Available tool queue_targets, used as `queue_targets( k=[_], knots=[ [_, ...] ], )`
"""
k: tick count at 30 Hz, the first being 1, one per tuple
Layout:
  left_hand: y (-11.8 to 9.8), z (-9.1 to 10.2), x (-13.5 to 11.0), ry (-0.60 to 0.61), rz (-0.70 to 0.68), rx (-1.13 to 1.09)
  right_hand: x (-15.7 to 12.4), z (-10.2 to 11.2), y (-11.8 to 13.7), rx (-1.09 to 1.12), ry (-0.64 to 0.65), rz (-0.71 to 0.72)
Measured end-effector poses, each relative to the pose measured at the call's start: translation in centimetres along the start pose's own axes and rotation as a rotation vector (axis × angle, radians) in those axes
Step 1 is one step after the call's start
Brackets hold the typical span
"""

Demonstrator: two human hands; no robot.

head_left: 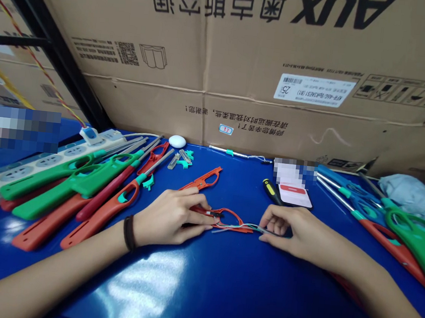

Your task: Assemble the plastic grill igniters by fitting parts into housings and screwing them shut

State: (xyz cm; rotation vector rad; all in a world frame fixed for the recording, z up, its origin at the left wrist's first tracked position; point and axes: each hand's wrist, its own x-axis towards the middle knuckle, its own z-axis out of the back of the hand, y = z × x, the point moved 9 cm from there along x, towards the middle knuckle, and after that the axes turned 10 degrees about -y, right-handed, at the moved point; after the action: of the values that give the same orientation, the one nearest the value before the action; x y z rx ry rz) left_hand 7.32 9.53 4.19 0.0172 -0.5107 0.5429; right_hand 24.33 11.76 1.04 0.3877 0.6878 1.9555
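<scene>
My left hand (170, 216) pinches a small dark and red part at the end of an orange-red plastic lighter shell (233, 217), which lies flat on the blue table (199, 289). My right hand (284, 230) holds thin grey and green wires (241, 227) running into that shell, with a metal tip showing by my fingers. A second orange-red shell (205, 178) lies just beyond my left hand. Long-nozzle utility lighters in green, orange and red (80, 185) fan out to the left of my left arm.
A white power strip (48, 167) lies along the left. Beyond my right hand are a yellow-and-black screwdriver (273, 191) and a white card (295, 195). Blue and green lighters (388, 218) and a grey-blue cloth (413, 195) sit at right. A large cardboard box (222, 64) stands behind.
</scene>
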Motion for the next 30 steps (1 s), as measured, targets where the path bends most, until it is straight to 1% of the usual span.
queue_targets(
  k=[7,13,16,18,22,24,26,30],
  knots=[
    [0.1,0.1,0.1,-0.011,0.028,-0.047,0.1,0.2,1.2,-0.027,-0.019,0.034],
    [0.4,-0.1,0.0,-0.001,0.047,-0.033,-0.1,0.5,2.6,-0.022,-0.026,0.101],
    [0.4,-0.1,0.0,0.006,0.048,-0.034,-0.2,0.5,2.7,-0.051,-0.037,0.11],
    [0.4,-0.1,0.0,0.006,0.044,-0.035,-0.1,0.4,2.4,-0.045,-0.048,0.093],
    [0.2,0.1,0.1,-0.009,0.029,-0.035,0.1,0.0,1.5,0.066,-0.038,0.015],
    [0.2,0.1,0.1,-0.015,0.03,-0.036,0.2,0.0,1.3,0.077,-0.048,0.006],
    [0.3,0.1,0.1,-0.014,0.035,-0.042,0.2,0.2,1.5,0.037,-0.069,0.032],
    [0.3,0.0,0.0,-0.007,0.042,-0.06,0.1,0.8,2.4,-0.084,-0.127,0.148]
  ],
)
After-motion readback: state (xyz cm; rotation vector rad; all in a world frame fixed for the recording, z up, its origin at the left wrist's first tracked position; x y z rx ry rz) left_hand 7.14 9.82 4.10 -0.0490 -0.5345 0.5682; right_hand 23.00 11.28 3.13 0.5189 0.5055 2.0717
